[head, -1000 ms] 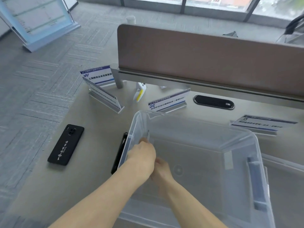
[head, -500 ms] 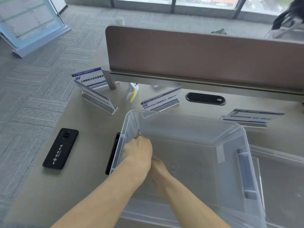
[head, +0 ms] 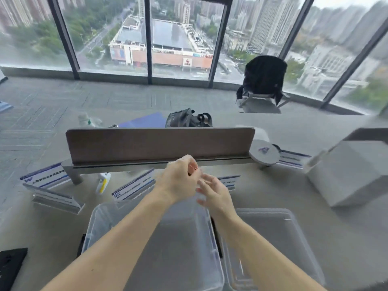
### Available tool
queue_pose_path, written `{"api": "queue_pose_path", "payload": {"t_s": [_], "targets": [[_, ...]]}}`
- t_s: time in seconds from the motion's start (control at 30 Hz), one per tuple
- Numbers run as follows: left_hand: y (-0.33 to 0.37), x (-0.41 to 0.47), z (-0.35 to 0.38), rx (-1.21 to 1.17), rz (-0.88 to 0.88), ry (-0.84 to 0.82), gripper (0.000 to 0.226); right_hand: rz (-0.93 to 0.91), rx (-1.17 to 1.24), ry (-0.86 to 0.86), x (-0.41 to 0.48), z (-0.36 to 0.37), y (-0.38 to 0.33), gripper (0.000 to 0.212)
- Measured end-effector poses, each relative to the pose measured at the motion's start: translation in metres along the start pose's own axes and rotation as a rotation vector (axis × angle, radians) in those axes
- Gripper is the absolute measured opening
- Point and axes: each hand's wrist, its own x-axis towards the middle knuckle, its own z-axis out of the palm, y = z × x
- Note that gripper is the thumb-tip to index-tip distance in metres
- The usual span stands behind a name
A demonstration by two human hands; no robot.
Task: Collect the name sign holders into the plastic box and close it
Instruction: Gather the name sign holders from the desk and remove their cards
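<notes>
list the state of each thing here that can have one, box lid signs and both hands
clear plastic box: open, no sign holder seen inside
clear plastic lid: off, flat on the desk right of the box
clear acrylic name sign holders: upright on the desk, outside the box
left grip: above the box, fingers curled; contents unclear
right grip: beside it, fingers relaxed, holding nothing

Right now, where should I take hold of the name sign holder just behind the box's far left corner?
Pinch the name sign holder along its top long edge, coming down from above. It stands tilted back on its base with that edge free, while the plastic box rim crowds its lower front.
</notes>
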Motion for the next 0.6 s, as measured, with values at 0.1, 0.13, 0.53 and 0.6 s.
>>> {"api": "queue_pose_path", "payload": {"t_s": [0.1, 0.13, 0.53, 0.6], "targets": [[0.074, 0.015, 0.012, -0.137, 0.160, -0.007, 0.021, -0.165, 0.005, 0.114, -0.006, -0.064, -0.056, 0.023], [0.098, 0.019, 0.016, -0.173, 0.200, -0.009, 0.026, -0.207, 0.005, 0.159, -0.009, -0.085, -0.071, 0.022], [0.305, 0.060, 0.117, -0.456, 0.343, -0.110, 0.050, -0.404, -0.058, 0.597, -0.026, -0.356, -0.154, 0.042], [0.325, 0.069, 0.136, -0.486, 0.335, -0.122, 0.050, -0.404, -0.051, 0.621, -0.021, -0.388, -0.156, 0.041]]}}
